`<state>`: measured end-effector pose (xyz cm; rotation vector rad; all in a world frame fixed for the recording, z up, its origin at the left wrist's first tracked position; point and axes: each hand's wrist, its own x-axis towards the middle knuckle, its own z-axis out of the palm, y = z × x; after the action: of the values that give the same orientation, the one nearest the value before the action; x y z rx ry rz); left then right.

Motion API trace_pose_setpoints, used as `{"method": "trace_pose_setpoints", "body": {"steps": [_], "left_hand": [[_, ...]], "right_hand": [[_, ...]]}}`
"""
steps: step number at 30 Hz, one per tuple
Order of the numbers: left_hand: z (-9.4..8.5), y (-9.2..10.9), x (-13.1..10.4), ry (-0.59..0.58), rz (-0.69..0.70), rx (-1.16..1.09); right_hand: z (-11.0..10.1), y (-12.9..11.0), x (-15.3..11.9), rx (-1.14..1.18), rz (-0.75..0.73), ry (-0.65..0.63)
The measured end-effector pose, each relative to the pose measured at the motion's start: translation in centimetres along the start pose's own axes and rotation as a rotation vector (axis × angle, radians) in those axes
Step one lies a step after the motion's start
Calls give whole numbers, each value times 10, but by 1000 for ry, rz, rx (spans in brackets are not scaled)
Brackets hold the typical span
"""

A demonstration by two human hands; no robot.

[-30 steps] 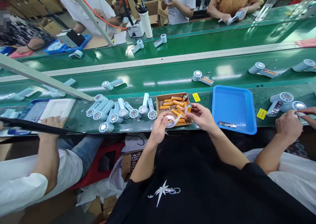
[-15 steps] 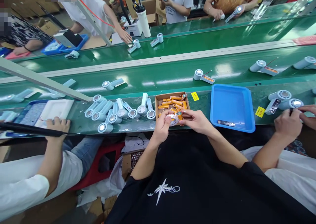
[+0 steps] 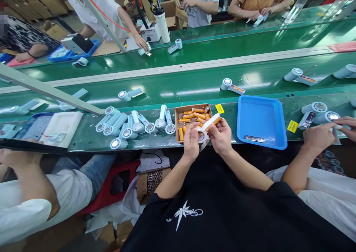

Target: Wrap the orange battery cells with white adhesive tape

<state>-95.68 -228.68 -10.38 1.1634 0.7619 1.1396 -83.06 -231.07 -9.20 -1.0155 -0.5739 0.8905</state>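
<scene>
My left hand [image 3: 191, 141] is closed on a roll of white tape [image 3: 205, 136], held upright at the near edge of the bench. Between the fingers of my right hand [image 3: 223, 138] is an orange battery [image 3: 217, 122], tilted up to the right. A white strip of tape [image 3: 210, 121] lies along the battery's left side. Whether the strip is still joined to the roll, I cannot tell. Just beyond my hands sits a cardboard box [image 3: 176, 123] of loose orange batteries [image 3: 184, 120], partly hidden by my left hand.
Several light-blue fan bodies [image 3: 129, 133] cluster left of the box. A blue tray [image 3: 261, 118] holding a small wrapped piece [image 3: 254, 139] stands to the right. More units ride the green conveyor [image 3: 167, 87] behind. Co-workers' hands [image 3: 318, 138] work at right, left and across.
My hands have turned and shifted slightly right; the roll now faces up and a white strip shows along the battery. The left co-worker's hand has left the white tray.
</scene>
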Motion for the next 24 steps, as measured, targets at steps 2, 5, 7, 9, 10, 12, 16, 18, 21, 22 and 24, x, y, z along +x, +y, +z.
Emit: {"method": "trace_pose_setpoints", "body": {"steps": [2, 5, 7, 9, 10, 12, 16, 18, 21, 22, 24], "left_hand": [[0, 3, 1, -61, -1, 84], [-4, 10, 17, -141, 10, 128], [-3, 14, 33, -196, -16, 124], [0, 15, 46, -260, -52, 100], [2, 15, 50, -276, -58, 82], [6, 15, 51, -248, -38, 40], [10, 15, 45, -195, -7, -25], [12, 12, 43, -239, -27, -37], [14, 1, 32, -310, -72, -10], [15, -4, 26, -354, -95, 31], [16, -10, 11, -540, -161, 208]], "right_hand": [[-13, -13, 15, 29, -15, -22], [-31, -30, 43, 49, -104, 11], [-34, -33, 54, 38, -115, 28], [-30, -32, 55, 24, -126, 51], [-26, -30, 52, 18, -142, 67], [-20, -25, 43, -2, -170, 75], [-9, -11, 22, 53, -140, 43], [-5, -4, 14, 123, -103, 64], [-6, -5, 18, 167, -37, 75], [-10, -11, 25, 166, -35, 73], [-22, -28, 46, 163, -115, 96]]}}
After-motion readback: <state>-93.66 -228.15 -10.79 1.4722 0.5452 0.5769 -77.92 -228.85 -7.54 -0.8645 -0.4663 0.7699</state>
